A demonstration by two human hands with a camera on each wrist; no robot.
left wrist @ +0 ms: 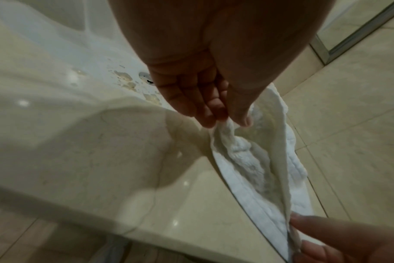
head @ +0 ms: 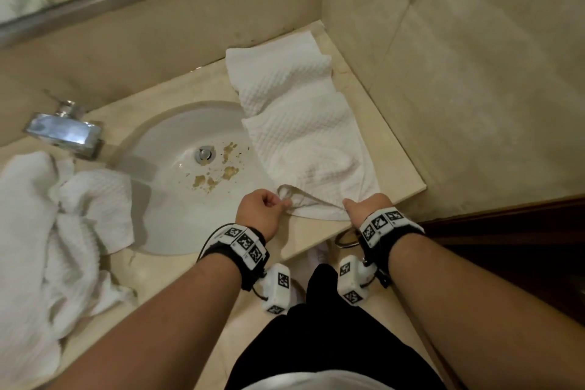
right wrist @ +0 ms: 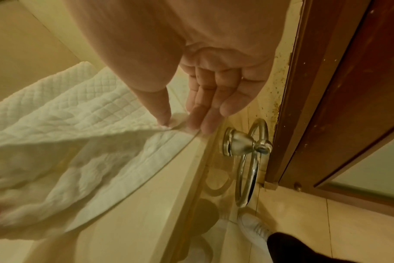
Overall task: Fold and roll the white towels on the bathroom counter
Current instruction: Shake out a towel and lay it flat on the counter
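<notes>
Pinching the near edge of the towel with both hands: left hand at one corner, right hand at the other, thumb against fingers. Spread right of the sink, reaching back to the wall corner. Heaped left of the sink, more towels.

Chrome faucet behind a white sink basin flecked with brown stains; towel ring beside a wooden door frame.
</notes>
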